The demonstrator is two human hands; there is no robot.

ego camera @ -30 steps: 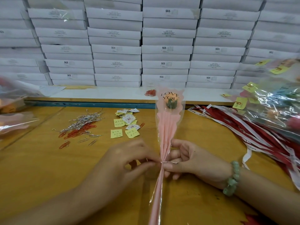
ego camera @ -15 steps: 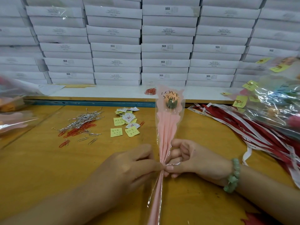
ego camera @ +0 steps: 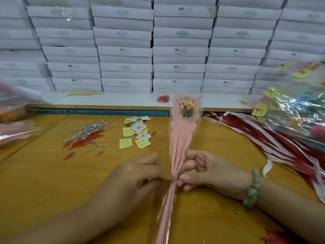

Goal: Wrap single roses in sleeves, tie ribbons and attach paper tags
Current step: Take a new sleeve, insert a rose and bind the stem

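In the head view, a single rose (ego camera: 186, 110) is lying inside a pink and clear sleeve (ego camera: 181, 138) printed "LOVE YOU". The sleeve is running down the middle of the tabletop (ego camera: 52, 182), with the bloom towards the far edge and the stem end reaching the near edge.

The left hand (ego camera: 140, 175) and the right hand (ego camera: 209, 175) are meeting at the sleeve's gathered neck. Each is pinching it between thumb and forefinger, with the other fingers curled in. A tiny glint is showing between the fingertips. It may be a thin tie, but it is too small to tell.

Judging by this, the person is cinching the neck, so the wrapping looks done and the ribbon and tag are not yet on.

The next move is probably calling for one hand to hold the gather tight while the other reaches for a ribbon (ego camera: 274, 138) from the heap at the right edge. After that would come one of the paper tags (ego camera: 135, 132) lying towards the far edge, just left of the sleeve, and perhaps a paper clip (ego camera: 84, 141) from the pile further left.
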